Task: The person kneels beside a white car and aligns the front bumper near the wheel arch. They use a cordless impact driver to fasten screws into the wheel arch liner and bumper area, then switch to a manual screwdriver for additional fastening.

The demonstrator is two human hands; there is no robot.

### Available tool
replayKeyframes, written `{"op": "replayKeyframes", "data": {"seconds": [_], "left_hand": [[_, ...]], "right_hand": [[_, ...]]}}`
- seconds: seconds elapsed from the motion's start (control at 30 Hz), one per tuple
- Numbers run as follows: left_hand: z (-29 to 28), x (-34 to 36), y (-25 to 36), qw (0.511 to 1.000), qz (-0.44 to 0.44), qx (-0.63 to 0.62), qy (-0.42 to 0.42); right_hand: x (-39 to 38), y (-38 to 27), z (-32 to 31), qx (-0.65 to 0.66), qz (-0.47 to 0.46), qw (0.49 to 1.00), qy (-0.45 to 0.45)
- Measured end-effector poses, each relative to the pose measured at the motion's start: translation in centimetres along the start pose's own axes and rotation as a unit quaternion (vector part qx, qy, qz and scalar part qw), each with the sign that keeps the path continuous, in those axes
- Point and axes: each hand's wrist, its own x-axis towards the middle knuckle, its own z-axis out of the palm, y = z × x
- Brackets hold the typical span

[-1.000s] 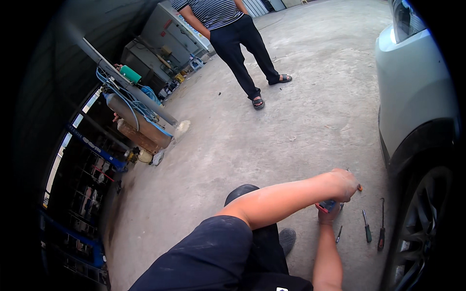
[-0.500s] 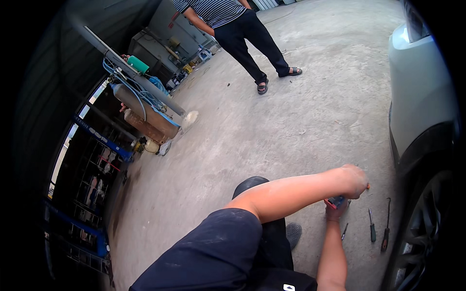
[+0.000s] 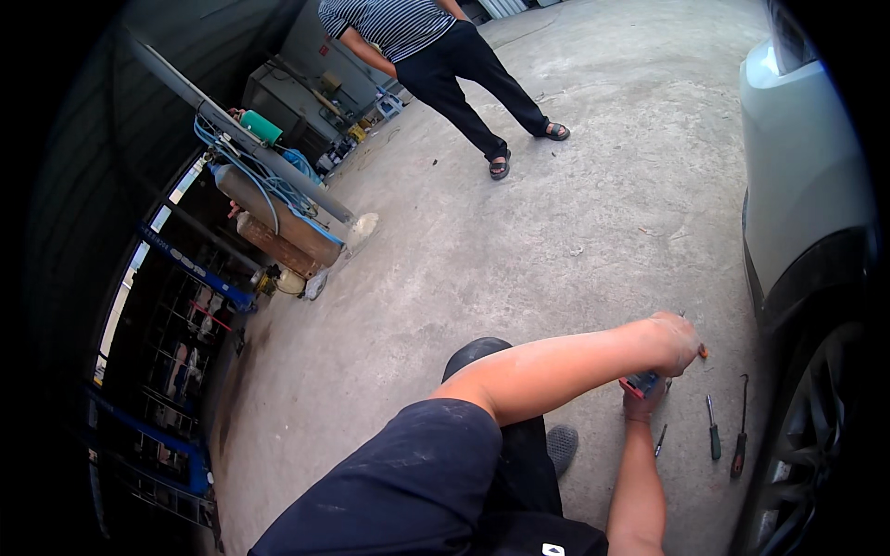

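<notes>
Nearest to us, our dark navy short sleeve [image 3: 408,491] fills the lower edge, and our left forearm crosses rightward over our dark trouser knee [image 3: 477,357]. Our left hand [image 3: 675,341] is closed into a fist around a small tool with an orange tip [image 3: 703,351] that juts from the knuckles. Directly beneath it, our right hand [image 3: 644,400] is mostly hidden; it touches a small red-and-blue object [image 3: 640,384], and we cannot tell how firmly the fingers close on it. Both hands work low over the grey concrete floor [image 3: 556,241], just beside the dark tyre and alloy wheel [image 3: 816,445] of a white car [image 3: 797,185]. On the floor just right of the hands lie a green-handled screwdriver [image 3: 713,434], a red-handled hooked tool [image 3: 740,435] and a thin small driver [image 3: 659,440]. Farther left stand rusty gas cylinders with blue hoses [image 3: 278,222]. Farthest, a person in a striped shirt and dark trousers [image 3: 436,46] stands on the concrete.
</notes>
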Motion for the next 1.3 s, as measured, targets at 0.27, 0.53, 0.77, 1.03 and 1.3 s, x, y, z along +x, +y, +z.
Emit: {"op": "replayKeyframes", "data": {"seconds": [0.27,0.53,0.77,1.03,1.3], "left_hand": [[1.0,1.2,-0.3,1.0,0.001,0.006,0.005],[0.9,1.1,-0.2,1.0,0.005,-0.003,0.011],[0.6,0.4,-0.2,1.0,0.011,-0.004,0.016],[1.2,0.1,-0.6,0.999,0.016,0.004,0.03],[1.2,0.5,-0.3,1.0,0.012,0.007,0.022]], "right_hand": [[0.1,-0.8,-0.3,-0.024,-0.001,1.0,-0.006],[0.4,-0.8,-0.5,-0.012,0.019,1.0,0.0],[0.3,-0.2,-0.2,0.001,-0.006,1.0,0.006],[0.3,-1.4,-0.3,0.003,-0.027,1.0,0.004],[0.2,-0.9,-0.5,0.009,-0.011,1.0,0.0]]}}
